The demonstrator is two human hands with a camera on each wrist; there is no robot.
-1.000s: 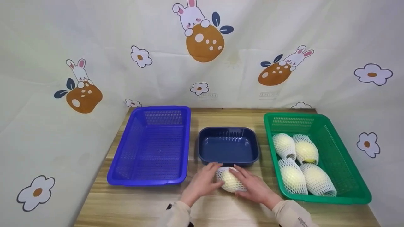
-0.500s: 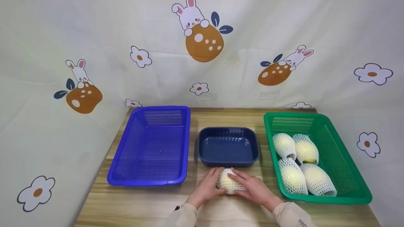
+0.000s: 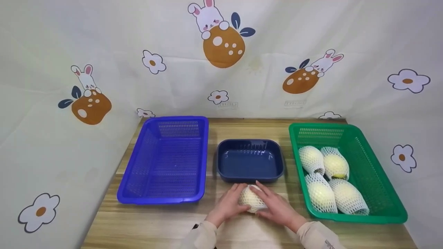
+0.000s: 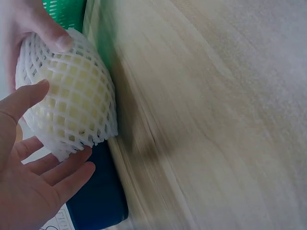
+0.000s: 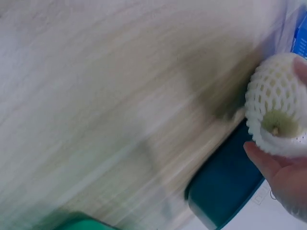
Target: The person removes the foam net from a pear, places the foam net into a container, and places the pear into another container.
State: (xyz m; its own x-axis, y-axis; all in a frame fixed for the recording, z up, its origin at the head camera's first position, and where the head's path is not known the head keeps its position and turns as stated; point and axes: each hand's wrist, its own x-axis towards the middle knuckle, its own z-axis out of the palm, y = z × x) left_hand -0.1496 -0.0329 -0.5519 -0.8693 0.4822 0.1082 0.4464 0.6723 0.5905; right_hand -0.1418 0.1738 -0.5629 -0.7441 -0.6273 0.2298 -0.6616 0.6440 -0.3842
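Between both hands, in front of the navy basin (image 3: 250, 165), is a pale yellow fruit (image 3: 251, 199) in a white foam net sleeve. My left hand (image 3: 227, 206) holds its left side; in the left wrist view the thumb lies on the net (image 4: 76, 91) and the fingers reach round its open end. From the other side my right hand (image 3: 279, 209) grips the fruit, thumb nearest me and fingers over the top. A short stem shows at the net's opening on the fruit (image 5: 273, 96) in the right wrist view.
A blue basket (image 3: 159, 200) with nothing in it stands at the left. The green basket (image 3: 384, 186) on the right holds several net-wrapped fruits (image 3: 320, 195) along its left side. A patterned cloth (image 3: 263, 83) hangs behind the wooden table (image 3: 152, 228).
My left hand has come slightly right and nearer to me, closer around the fruit, over the last second. The right hand stays on the fruit with small finger shifts. The baskets and basin stay put.
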